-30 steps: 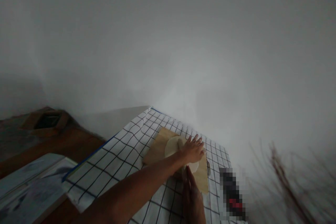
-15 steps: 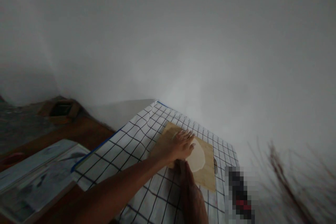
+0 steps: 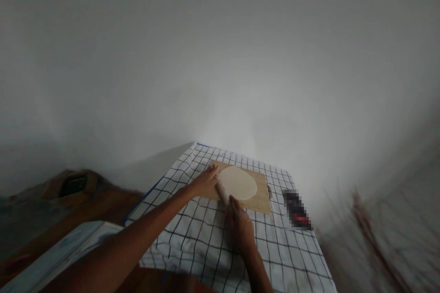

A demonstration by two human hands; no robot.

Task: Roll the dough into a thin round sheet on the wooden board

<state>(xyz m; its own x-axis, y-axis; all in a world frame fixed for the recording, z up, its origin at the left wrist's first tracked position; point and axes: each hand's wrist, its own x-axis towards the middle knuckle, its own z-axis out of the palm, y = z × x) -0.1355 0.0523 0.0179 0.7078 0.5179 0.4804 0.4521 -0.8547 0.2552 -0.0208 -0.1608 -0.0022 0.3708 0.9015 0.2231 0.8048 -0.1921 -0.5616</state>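
a: starting at the lower left of the frame, we see a pale sheet (image 3: pixel 65 256) on the brown floor (image 3: pixel 103 201), well apart from the work. it plays no part in what the hands are doing.

b: next comes our checked cloth (image 3: pixel 192 238), spread under everything, likely to keep the board off the floor. then our left hand (image 3: pixel 205 181), in the middle of the frame, just below centre.

a: its fingers lie stretched out and flat, palm down on the near end of the pin (image 3: pixel 222 192). nothing is gripped; an open palm lets a pin roll beneath it.

b: the pin lies slantwise at the board's (image 3: pixel 261 199) left edge, touching the rim of the dough (image 3: pixel 238 182). the dough is a thin pale round, flat on the board, centre of the frame.

a: our right hand (image 3: pixel 241 228) sits lower, fingers also extended, tips on the pin's other end. one hand at each end keeps the pressure even, we judge.

b: right of the board lies a dark thing (image 3: pixel 296 208), blurred out, so we cannot tell what it is. far right, some brown twigs (image 3: pixel 371 233), smeared.
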